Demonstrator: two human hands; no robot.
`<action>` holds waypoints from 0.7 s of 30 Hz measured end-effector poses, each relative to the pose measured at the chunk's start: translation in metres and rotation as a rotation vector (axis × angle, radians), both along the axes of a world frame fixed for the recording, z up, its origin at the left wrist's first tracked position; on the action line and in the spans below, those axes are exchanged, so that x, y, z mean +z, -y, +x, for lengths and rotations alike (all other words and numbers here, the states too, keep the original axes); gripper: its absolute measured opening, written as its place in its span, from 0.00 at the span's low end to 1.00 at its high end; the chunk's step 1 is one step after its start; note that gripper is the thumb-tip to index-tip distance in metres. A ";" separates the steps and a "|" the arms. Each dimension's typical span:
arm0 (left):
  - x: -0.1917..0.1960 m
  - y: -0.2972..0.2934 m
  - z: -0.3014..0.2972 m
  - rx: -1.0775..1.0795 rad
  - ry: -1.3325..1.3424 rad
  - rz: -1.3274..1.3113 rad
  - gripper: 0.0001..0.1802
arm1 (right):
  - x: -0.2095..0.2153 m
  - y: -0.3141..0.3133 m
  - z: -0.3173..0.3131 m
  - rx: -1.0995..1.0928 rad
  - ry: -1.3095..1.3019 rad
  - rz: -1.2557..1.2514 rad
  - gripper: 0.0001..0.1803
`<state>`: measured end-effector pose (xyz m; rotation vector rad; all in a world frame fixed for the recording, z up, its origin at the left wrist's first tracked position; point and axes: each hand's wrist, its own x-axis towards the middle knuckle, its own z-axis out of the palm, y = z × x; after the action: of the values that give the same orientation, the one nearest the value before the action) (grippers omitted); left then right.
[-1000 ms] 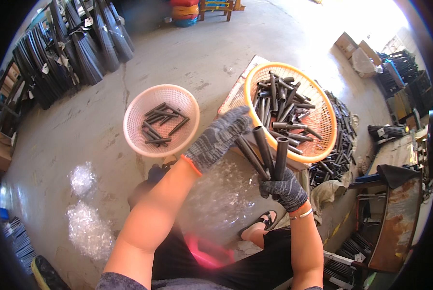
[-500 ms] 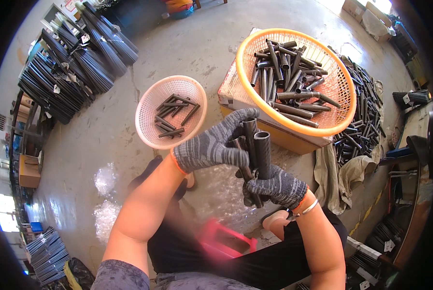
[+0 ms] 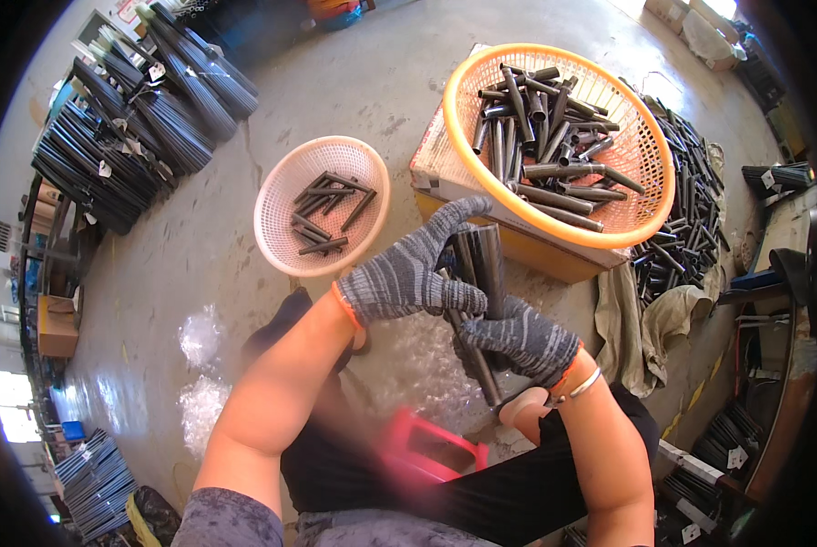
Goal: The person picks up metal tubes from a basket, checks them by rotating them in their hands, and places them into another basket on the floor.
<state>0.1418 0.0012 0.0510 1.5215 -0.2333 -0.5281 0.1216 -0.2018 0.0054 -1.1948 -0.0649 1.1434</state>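
Bundle of dark metal tubes (image 3: 483, 273) held upright-ish in front of the body, over the lap, between the pink basket (image 3: 276, 239) and the orange basket (image 3: 650, 155).

Right hand (image 3: 518, 339), in a grey knit glove, closed around the lower half of the tubes; lower ends poke out below the fist. Left hand (image 3: 406, 273), same kind of glove, wrapped over the upper part, index finger stretched toward the tube tops, thumb pressed across the front. Both grips closed on the bundle.

Tubes look rigid, straight, hollow at the visible top ends, smooth and faintly shiny. Judged stiff and moderately heavy as a handful, likely slick against one another, so prone to sliding lengthwise if held loosely. Knit gloves should add friction. Best hold judged mid-length, fist around the whole bunch, second hand steadying the tops to keep ends level. Not fragile; end rims possibly sharp.

More of the same tubes heaped in the orange basket atop a cardboard box (image 3: 518, 239); shorter dark pieces in the pink basket on the concrete floor (image 3: 208, 273). Loose tubes piled to the right beside a rag (image 3: 650, 324).
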 end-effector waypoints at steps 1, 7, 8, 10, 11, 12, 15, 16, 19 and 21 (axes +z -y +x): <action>-0.006 -0.002 0.001 -0.001 0.062 -0.002 0.54 | 0.004 0.002 0.004 0.004 -0.032 0.013 0.21; 0.001 -0.028 0.005 -0.063 0.204 0.189 0.55 | 0.021 0.006 0.011 0.098 0.065 -0.055 0.19; 0.004 -0.028 0.005 -0.031 0.243 0.218 0.55 | 0.015 0.006 0.012 0.146 0.229 -0.098 0.20; 0.005 -0.032 0.004 -0.105 0.497 0.389 0.51 | 0.013 -0.001 0.011 0.246 0.549 -0.177 0.21; 0.004 -0.034 0.002 -0.208 0.454 0.445 0.49 | 0.020 0.000 0.011 0.413 0.770 -0.431 0.23; 0.004 -0.033 0.000 -0.310 0.410 0.497 0.48 | 0.019 -0.002 0.009 0.477 0.829 -0.487 0.24; -0.003 -0.007 -0.012 -0.787 0.048 0.789 0.41 | 0.018 -0.007 0.004 0.635 0.956 -0.557 0.26; -0.013 0.000 -0.017 -0.856 0.054 0.836 0.39 | 0.020 -0.005 0.005 0.645 0.944 -0.534 0.26; -0.025 0.001 -0.017 -0.867 0.007 0.598 0.34 | 0.035 0.002 0.008 0.646 0.917 -0.513 0.29; -0.027 0.003 -0.018 -0.762 0.041 0.634 0.31 | 0.046 0.006 0.015 0.607 0.917 -0.566 0.34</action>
<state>0.1238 -0.0023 0.0241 2.0427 -0.7452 -1.2597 0.1363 -0.2075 0.0510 -2.2368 -0.8986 1.0497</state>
